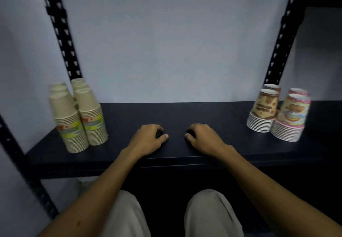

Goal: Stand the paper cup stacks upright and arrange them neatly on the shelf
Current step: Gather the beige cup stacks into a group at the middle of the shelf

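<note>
Paper cup stacks (79, 118) upright, well apart from left hand (148, 138)

No text, number or brand is legible. Left of the left hand (148, 139), the beige cup stacks (78, 118) carry green-and-orange label bands; their printing is blurred. Right of the right hand (203, 138), the brown-patterned stack (263, 110) and the pink-patterned stack (291, 116) bear printed lettering-like marks, too blurred to read.

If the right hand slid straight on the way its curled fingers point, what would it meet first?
Probably the left hand: the right hand rests on the dark metal shelf, fingers angled toward it, with bare shelf between. Depth is uncertain.
</note>
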The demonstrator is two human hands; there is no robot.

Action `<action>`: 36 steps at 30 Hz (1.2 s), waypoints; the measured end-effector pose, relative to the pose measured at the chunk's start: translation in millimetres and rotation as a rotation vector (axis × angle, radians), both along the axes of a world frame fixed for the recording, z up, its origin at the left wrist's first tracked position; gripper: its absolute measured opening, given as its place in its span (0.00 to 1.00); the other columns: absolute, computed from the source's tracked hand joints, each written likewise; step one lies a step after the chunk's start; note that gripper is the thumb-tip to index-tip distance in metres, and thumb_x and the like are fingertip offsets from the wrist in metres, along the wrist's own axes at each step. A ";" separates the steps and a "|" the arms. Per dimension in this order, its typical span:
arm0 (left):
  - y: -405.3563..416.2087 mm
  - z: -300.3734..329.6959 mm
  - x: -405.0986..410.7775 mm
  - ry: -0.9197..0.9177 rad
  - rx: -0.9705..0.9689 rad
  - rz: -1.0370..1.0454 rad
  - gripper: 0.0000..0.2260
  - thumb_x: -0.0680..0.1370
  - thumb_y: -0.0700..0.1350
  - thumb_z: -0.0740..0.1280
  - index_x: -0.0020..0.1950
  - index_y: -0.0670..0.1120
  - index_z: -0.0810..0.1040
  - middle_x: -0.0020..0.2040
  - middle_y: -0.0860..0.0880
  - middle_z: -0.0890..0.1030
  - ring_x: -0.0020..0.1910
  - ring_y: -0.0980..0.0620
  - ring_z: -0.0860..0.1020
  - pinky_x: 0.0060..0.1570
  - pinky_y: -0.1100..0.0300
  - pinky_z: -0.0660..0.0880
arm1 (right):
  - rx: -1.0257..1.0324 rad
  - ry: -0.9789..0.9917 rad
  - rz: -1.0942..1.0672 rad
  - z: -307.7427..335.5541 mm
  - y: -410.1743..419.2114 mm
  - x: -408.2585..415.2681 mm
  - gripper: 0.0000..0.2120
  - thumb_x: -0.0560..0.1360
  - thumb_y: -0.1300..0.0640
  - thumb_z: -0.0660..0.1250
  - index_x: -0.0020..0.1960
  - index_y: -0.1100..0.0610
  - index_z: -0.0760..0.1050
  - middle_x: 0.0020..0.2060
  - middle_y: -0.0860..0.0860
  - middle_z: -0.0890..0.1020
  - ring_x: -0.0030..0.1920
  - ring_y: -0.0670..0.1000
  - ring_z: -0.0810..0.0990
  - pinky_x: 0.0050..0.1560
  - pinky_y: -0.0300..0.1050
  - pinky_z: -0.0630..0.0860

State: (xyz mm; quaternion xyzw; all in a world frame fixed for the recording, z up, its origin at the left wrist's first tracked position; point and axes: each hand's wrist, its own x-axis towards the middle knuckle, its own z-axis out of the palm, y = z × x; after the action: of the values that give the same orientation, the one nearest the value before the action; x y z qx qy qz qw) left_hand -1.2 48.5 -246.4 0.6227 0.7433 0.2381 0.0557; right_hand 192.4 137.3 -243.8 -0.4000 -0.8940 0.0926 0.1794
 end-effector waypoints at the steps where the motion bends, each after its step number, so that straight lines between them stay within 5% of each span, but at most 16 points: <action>1: -11.5 -1.5 -8.8 0.012 0.013 0.022 0.18 0.76 0.58 0.64 0.60 0.49 0.78 0.59 0.51 0.79 0.56 0.51 0.77 0.56 0.51 0.75 | -0.001 -0.005 0.037 -0.1 -3.7 -14.5 0.13 0.79 0.49 0.61 0.54 0.56 0.78 0.53 0.52 0.80 0.49 0.53 0.79 0.50 0.53 0.78; 13: -147.0 -12.6 -70.9 0.121 0.220 0.255 0.11 0.76 0.51 0.66 0.50 0.46 0.83 0.47 0.51 0.84 0.45 0.52 0.80 0.44 0.54 0.78 | -0.007 0.026 0.422 0.1 -59.7 -137.3 0.13 0.78 0.51 0.63 0.57 0.57 0.78 0.54 0.52 0.81 0.53 0.53 0.79 0.52 0.51 0.77; 19: -179.9 -13.4 -96.7 -0.163 0.498 0.554 0.03 0.74 0.42 0.71 0.45 0.44 0.83 0.41 0.51 0.84 0.40 0.57 0.80 0.45 0.58 0.79 | -0.034 0.125 0.384 5.5 -84.3 -179.4 0.29 0.75 0.49 0.67 0.72 0.57 0.64 0.61 0.56 0.77 0.59 0.57 0.77 0.53 0.51 0.75; 22: -176.7 -10.8 -108.1 -0.295 0.567 0.657 0.13 0.72 0.45 0.74 0.55 0.43 0.80 0.50 0.49 0.83 0.47 0.55 0.80 0.49 0.62 0.78 | -0.269 0.328 0.400 9.3 -90.9 -196.8 0.37 0.72 0.51 0.72 0.75 0.57 0.59 0.69 0.56 0.71 0.67 0.55 0.72 0.60 0.47 0.71; 27: -158.7 2.7 -115.8 -0.533 0.554 0.645 0.30 0.68 0.45 0.78 0.67 0.42 0.72 0.60 0.48 0.79 0.58 0.52 0.77 0.55 0.61 0.75 | -0.391 0.488 0.478 7.5 -95.4 -210.8 0.35 0.69 0.59 0.75 0.72 0.54 0.62 0.63 0.50 0.76 0.57 0.44 0.74 0.53 0.36 0.70; 32: -145.5 3.0 -118.1 -0.615 0.580 0.564 0.28 0.66 0.42 0.79 0.64 0.43 0.75 0.56 0.48 0.82 0.53 0.53 0.80 0.56 0.54 0.78 | -0.398 0.550 0.483 2.4 -93.3 -216.2 0.32 0.70 0.60 0.74 0.69 0.55 0.66 0.60 0.49 0.78 0.54 0.42 0.76 0.54 0.35 0.73; 36: -141.9 -0.2 -116.6 -0.632 0.626 0.583 0.26 0.67 0.41 0.78 0.63 0.43 0.75 0.55 0.48 0.82 0.50 0.55 0.81 0.53 0.57 0.79 | -0.422 0.583 0.494 -2.0 -90.4 -214.7 0.32 0.70 0.59 0.75 0.70 0.53 0.66 0.60 0.48 0.79 0.53 0.42 0.78 0.55 0.37 0.75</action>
State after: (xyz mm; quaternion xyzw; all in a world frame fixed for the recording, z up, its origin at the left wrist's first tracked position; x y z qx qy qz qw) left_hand -117.8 -93.4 -246.6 0.2749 0.7259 0.6302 0.0200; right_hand -22.3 46.9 -245.8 -0.1593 -0.8363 0.4226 0.3110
